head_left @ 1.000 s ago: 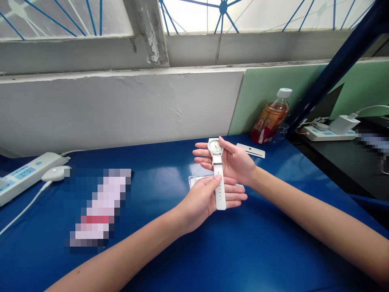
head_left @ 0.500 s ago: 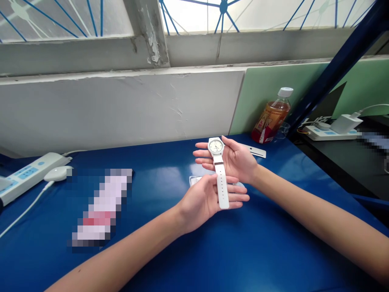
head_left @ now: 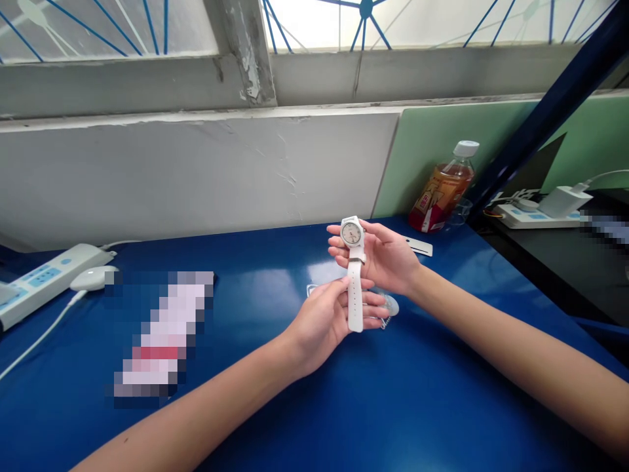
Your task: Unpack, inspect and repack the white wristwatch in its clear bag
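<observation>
A white wristwatch (head_left: 352,233) with a round pale dial stretches across both hands, dial end up and strap end pointing down. Its pale strap (head_left: 354,295) runs over the fingers of my left hand (head_left: 327,318), whose thumb presses on the strap's edge. Behind the watch case, my right hand (head_left: 393,259) supports it palm up with bent fingers; part of those fingers is hidden by the watch. Under and beyond my left hand lies a small clear item (head_left: 391,304), mostly covered, which I cannot make out.
On the blue table (head_left: 255,419) lie a pixelated flat object (head_left: 164,334), a white power strip (head_left: 54,278) with a white charger (head_left: 91,278), and a white slotted piece (head_left: 419,246). A drink bottle (head_left: 442,190) stands by the green panel. A blue post (head_left: 535,124) slants up at right.
The watch has turned and tilted slightly, its dial now angled. My right hand has shifted a little rightward with its fingers more bent. More of the clear item shows beside my left fingertips.
</observation>
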### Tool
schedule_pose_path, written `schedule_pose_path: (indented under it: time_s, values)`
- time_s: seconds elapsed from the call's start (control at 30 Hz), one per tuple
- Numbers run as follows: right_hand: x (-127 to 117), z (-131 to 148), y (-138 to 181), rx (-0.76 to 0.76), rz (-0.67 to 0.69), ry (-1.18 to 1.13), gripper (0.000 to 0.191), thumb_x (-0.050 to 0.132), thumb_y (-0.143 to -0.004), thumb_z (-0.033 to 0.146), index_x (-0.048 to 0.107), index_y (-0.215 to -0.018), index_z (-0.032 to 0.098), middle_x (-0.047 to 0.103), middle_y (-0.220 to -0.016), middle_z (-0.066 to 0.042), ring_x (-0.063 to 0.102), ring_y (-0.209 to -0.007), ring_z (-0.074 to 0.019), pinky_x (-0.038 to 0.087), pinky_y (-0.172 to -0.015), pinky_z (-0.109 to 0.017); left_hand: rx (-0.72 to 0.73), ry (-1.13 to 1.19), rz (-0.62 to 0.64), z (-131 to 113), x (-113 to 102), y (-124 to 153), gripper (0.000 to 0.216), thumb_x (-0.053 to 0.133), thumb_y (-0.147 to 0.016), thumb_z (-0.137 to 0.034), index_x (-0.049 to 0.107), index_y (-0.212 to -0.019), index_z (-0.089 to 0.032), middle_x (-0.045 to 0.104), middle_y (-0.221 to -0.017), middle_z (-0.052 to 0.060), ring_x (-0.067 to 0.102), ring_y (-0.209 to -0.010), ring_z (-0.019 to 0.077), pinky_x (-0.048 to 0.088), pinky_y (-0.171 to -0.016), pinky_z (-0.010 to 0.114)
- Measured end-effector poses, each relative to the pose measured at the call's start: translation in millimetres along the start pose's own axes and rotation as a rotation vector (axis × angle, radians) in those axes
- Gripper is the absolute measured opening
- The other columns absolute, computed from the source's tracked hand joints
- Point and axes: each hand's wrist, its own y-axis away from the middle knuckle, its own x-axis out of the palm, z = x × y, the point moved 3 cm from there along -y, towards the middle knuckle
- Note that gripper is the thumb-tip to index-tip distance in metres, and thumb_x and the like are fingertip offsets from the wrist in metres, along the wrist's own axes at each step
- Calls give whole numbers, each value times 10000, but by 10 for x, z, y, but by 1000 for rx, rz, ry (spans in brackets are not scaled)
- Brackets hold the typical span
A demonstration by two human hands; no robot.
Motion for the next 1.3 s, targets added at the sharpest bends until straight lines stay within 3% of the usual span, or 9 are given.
schedule_pose_path:
  time_s: [0.1,0.2,0.3,0.43,0.63,0.73,0.9,1.07,1.3]
  values:
    - [-34,5,-13,-137,-16,19,170,600,-914,286,702,-862,160,713,-693,4,712,-739,-119,557,-745,-201,62,-9,26,-11,-1,13,252,548,-986,-317,639,-1016,-83,700,-794,85,655,-630,138,510,-669,271]
    - [-31,-5,-5,-186,-5,74,128,744,-822,288,685,-774,186,726,-714,22,717,-760,-114,558,-765,-199,56,-28,80,8,9,26,283,617,-949,-344,651,-1032,-76,695,-768,70,640,-599,132,502,-656,272]
    - [26,-32,23,-100,71,110,118,660,-890,293,708,-926,191,773,-936,-29,728,-907,-157,567,-859,-277,11,-31,138,33,26,36,309,601,-956,-359,662,-1023,-64,713,-787,100,679,-657,171,517,-707,310]
    - [94,-44,59,1,176,120,263,500,-955,165,652,-1169,166,744,-1129,-72,708,-1036,-169,548,-939,-313,-30,-14,201,59,44,36,272,536,-993,-319,652,-982,-73,735,-842,143,721,-740,215,535,-758,348]
    - [82,-10,55,53,185,46,317,364,-986,119,634,-1152,129,760,-1032,-74,717,-771,-114,567,-630,-185,-26,-42,150,75,25,39,204,489,-1006,-175,618,-1096,-46,729,-1049,215,729,-951,257,526,-891,393]
    - [76,4,50,49,155,33,322,357,-980,121,627,-1156,129,759,-1029,-81,690,-729,-110,554,-608,-189,-25,-49,136,71,18,44,235,491,-1003,-169,611,-1134,-16,706,-1121,252,711,-1022,278,504,-949,421]
    - [94,3,51,58,124,69,363,315,-1003,192,618,-1194,137,742,-1107,-94,708,-907,-142,570,-740,-226,-42,-38,160,68,14,38,274,577,-973,-238,622,-1138,-24,697,-1150,261,684,-1095,324,465,-1004,468]
    - [102,19,54,34,125,66,540,197,-1040,400,622,-1200,107,693,-1234,-138,681,-1077,-191,520,-958,-313,-56,-35,155,66,4,34,270,581,-971,-235,631,-1132,-23,686,-1174,269,667,-1131,338,449,-1024,478]
    - [104,24,49,39,132,65,603,174,-1027,475,603,-1228,102,684,-1240,-156,678,-1077,-202,484,-1006,-356,-51,-41,176,65,-9,31,280,603,-960,-247,644,-1126,-25,683,-1181,269,658,-1143,351,440,-1033,492]
